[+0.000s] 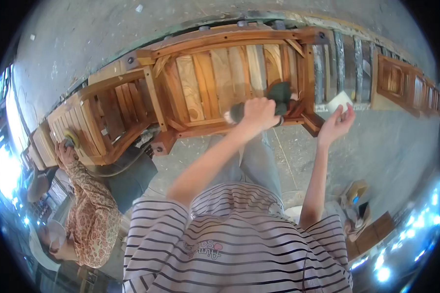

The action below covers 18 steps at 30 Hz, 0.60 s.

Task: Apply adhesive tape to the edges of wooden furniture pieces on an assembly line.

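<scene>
My left hand (262,114) is closed round the grip of a dark green hand-held power tool (280,93); its exact kind does not show clearly. The tool is above the right part of a slatted wooden piece of furniture (222,80), near its inner right side. Whether it touches the wood, I cannot tell. Out past the furniture's right end, my right hand (337,126) pinches a small white pad-like piece (340,100) between thumb and fingers. That hand hovers by the near edge of the roller conveyor (341,63).
Another slatted wooden piece (78,129) stands at left, where a co-worker (95,215) in a patterned sleeve holds a round yellow-edged tool (71,138) against it. More wooden pieces (401,83) lie along the conveyor at right. Brown boxes (371,234) stand behind me on the right.
</scene>
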{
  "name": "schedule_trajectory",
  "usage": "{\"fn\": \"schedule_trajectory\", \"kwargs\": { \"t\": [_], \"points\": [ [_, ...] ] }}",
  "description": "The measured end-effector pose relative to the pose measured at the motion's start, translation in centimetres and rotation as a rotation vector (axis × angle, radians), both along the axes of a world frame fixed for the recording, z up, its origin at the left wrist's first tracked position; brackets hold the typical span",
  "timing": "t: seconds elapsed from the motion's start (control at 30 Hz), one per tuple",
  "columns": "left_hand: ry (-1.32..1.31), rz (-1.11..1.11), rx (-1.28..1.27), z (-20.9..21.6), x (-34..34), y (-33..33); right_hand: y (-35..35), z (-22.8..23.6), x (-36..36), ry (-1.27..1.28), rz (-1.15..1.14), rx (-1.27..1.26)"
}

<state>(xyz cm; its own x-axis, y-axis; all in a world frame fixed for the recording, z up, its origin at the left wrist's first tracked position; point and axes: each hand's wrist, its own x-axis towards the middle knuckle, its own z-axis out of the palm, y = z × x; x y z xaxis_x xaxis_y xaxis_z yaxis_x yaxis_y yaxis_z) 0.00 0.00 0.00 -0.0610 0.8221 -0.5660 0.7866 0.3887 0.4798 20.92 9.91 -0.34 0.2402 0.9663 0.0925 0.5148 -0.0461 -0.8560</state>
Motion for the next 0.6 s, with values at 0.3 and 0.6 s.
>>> {"fn": "schedule_trajectory", "kwargs": {
  "t": [0.3, 0.6],
  "points": [
    [0.177, 0.596, 0.144, 2.0, -7.6, -10.9, 0.5, 1.9, 5.6, -0.219, 0.070, 0.096],
    [0.027, 0.823, 0.354, -1.9, -7.7, 2.4, 0.9, 0.8, 5.8, -0.210, 0.085, 0.093]
  ]
}}
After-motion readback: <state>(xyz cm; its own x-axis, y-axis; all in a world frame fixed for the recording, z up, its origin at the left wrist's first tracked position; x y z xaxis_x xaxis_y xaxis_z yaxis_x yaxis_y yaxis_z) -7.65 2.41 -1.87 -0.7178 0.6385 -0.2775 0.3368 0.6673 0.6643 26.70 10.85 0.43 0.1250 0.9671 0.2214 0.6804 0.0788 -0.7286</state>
